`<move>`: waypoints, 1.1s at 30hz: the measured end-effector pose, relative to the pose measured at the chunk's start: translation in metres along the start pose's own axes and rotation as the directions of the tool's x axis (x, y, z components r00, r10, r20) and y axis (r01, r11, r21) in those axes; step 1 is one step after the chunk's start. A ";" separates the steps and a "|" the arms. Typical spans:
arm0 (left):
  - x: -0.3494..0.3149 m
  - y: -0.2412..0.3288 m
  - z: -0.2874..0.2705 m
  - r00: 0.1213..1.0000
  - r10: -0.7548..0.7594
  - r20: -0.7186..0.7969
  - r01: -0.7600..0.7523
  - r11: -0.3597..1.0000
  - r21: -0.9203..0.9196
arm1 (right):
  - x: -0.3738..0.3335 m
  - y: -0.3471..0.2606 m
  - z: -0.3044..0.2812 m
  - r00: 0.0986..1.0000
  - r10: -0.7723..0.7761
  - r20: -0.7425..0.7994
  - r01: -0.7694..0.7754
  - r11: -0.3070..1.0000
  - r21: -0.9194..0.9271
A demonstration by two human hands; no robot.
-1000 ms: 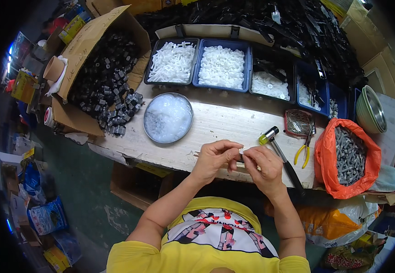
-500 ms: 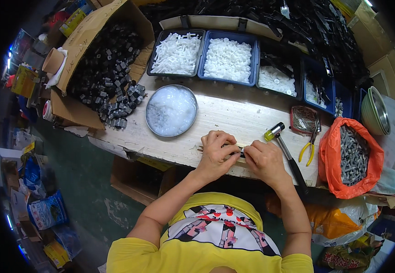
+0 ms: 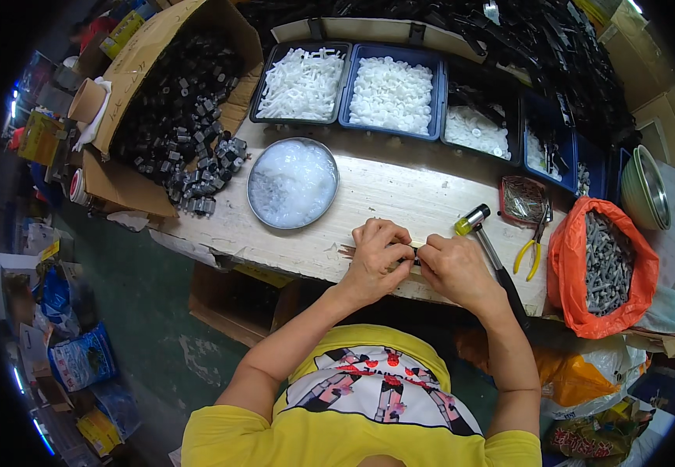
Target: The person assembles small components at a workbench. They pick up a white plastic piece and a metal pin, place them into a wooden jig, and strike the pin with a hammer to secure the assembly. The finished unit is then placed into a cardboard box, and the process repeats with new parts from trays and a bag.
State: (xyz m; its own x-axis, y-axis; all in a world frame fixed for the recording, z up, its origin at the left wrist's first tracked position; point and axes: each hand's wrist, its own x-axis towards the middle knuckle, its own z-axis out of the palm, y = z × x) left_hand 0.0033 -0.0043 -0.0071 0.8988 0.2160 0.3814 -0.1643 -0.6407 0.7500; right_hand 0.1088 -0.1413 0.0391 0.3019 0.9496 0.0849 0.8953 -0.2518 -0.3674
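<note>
Left hand (image 3: pixel 375 263) and right hand (image 3: pixel 462 272) curl inward, bent fingers (image 3: pixel 432 254) pinching a small dark piece (image 3: pixel 417 254).

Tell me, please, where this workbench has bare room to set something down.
The widest patch of bare workbench lies beyond the hands, between the round dish and the hammer, bordered behind by trays of white parts. A narrower strip separates the dish from the near edge. Crowded: right, around pliers and orange-red bag; left, under spilled dark parts.
</note>
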 end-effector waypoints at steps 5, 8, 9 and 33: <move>0.001 -0.001 0.000 1.000 0.003 0.023 -0.003 1.000 -0.011 | 0.000 0.007 -0.004 0.998 0.014 0.059 -0.019 0.996 0.086; 0.003 0.000 -0.001 0.998 -0.029 0.054 0.028 0.999 0.015 | -0.009 0.013 -0.009 0.992 0.076 -0.097 -0.058 0.982 0.181; 0.005 0.002 0.000 0.998 -0.035 0.047 0.033 0.999 0.035 | -0.015 0.016 -0.011 0.978 0.108 -0.176 -0.068 0.973 0.219; 0.148 -0.109 -0.123 0.874 -0.306 -0.378 0.469 0.735 0.489 | -0.231 0.196 -0.089 0.416 0.704 -0.576 -0.908 0.350 -0.228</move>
State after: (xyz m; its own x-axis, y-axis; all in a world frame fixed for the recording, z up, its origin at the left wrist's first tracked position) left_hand 0.1042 0.1886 0.0343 0.6822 0.6633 0.3076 0.4996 -0.7301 0.4662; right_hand 0.2433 -0.4270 0.0303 0.9444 0.1102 0.3097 0.1141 -0.9935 0.0057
